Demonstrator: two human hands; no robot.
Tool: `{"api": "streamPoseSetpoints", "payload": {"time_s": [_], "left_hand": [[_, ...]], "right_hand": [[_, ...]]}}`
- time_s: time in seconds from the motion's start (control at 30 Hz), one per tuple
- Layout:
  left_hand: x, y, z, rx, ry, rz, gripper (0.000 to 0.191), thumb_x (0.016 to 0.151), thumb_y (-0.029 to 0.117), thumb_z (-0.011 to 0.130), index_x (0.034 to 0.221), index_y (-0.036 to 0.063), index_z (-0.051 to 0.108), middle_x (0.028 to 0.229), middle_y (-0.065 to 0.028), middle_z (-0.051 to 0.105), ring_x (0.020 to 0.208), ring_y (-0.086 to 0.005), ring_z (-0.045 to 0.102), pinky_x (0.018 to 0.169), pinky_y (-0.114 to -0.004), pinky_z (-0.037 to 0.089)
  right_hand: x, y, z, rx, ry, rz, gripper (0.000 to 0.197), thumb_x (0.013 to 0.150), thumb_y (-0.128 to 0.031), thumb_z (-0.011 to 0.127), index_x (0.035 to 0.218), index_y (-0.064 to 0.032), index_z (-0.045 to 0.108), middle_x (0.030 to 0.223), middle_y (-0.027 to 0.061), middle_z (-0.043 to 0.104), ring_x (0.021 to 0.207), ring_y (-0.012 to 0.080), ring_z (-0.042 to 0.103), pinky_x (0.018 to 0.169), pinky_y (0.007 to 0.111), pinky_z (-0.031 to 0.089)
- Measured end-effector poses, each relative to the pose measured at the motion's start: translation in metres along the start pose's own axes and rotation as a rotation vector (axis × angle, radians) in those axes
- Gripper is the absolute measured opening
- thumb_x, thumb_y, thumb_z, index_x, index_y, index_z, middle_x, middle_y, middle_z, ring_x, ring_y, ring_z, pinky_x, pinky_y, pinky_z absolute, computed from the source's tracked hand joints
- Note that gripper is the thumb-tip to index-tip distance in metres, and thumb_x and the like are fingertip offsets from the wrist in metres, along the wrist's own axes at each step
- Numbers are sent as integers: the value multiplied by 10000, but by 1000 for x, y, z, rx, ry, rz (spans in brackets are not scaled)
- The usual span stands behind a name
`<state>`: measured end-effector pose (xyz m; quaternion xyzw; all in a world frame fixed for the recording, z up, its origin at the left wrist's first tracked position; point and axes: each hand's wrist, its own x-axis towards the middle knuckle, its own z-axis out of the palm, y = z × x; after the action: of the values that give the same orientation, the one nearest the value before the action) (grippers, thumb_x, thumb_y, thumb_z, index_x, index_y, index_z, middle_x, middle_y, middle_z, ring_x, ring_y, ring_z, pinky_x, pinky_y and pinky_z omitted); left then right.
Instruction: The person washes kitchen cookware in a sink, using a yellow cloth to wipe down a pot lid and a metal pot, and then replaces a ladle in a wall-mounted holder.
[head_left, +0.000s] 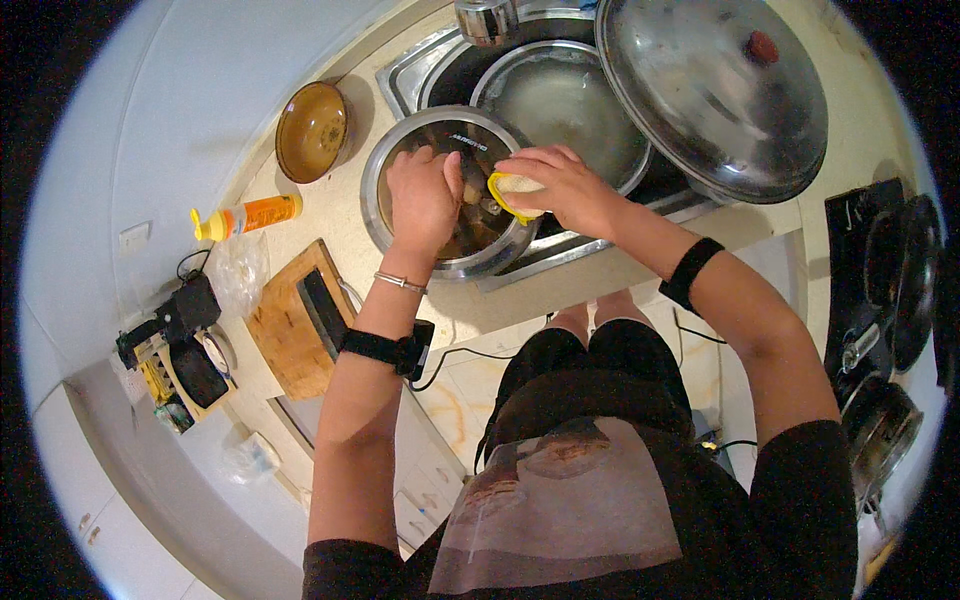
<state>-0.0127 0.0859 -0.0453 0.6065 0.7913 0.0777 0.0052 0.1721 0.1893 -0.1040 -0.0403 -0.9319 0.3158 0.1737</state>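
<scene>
My left hand (425, 196) is curled over a round glass pot lid with a steel rim (376, 225), on its left side. The part under my fingers is hidden. My right hand (574, 191) holds a pale sponge with a yellow edge (519, 196) over the lid's right side. The lid overlaps the counter and the sink's near left edge. Just beyond it, a wide steel basin (555, 97) with cloudy water sits in the sink.
A large domed metal lid (705, 97) leans at the sink's right. An amber bowl (311, 135), a yellow-capped bottle (251, 217) and a wooden cutting board (281, 330) lie on the counter at left. A faucet (487, 21) hangs over the sink. Pans (889, 420) stand at far right.
</scene>
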Motion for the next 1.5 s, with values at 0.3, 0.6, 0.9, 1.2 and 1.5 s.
{"api": "streamPoseSetpoints", "payload": {"time_s": [0.3,0.6,0.9,1.2,1.5], "left_hand": [[2,-1,2,-42,69,26,337,900,254,438,706,45,619,752,-136,534,764,-331,484,693,-452,362],[2,1,1,-16,26,-10,335,898,246,443,701,41,620,762,-140,541,766,-335,492,702,-448,368],[0,-4,1,-34,64,44,332,897,244,438,703,41,617,757,-139,546,750,-336,492,689,-451,376],[-1,1,0,-9,27,5,337,896,250,437,703,40,616,755,-137,547,758,-332,493,690,-451,369],[-3,4,1,-10,128,21,330,894,245,448,699,44,622,743,-127,528,752,-318,485,692,-441,359]], "right_hand": [[30,0,14,-85,100,-20,335,757,-140,549,1069,-212,649,1301,51,473,1239,270,386,1004,423,299],[-13,-3,22,-46,138,271,489,705,75,503,1085,-202,635,1352,55,420,1236,301,378,1008,423,306],[-14,-44,31,-113,127,341,456,698,-15,549,1138,-125,596,1353,112,404,1229,341,364,995,487,308],[-6,-37,24,94,394,380,387,674,62,546,1031,-52,642,1206,143,493,1131,323,451,989,394,352],[33,-61,23,90,238,530,360,652,83,506,972,-20,636,1037,128,541,1011,320,479,889,373,388]]}}
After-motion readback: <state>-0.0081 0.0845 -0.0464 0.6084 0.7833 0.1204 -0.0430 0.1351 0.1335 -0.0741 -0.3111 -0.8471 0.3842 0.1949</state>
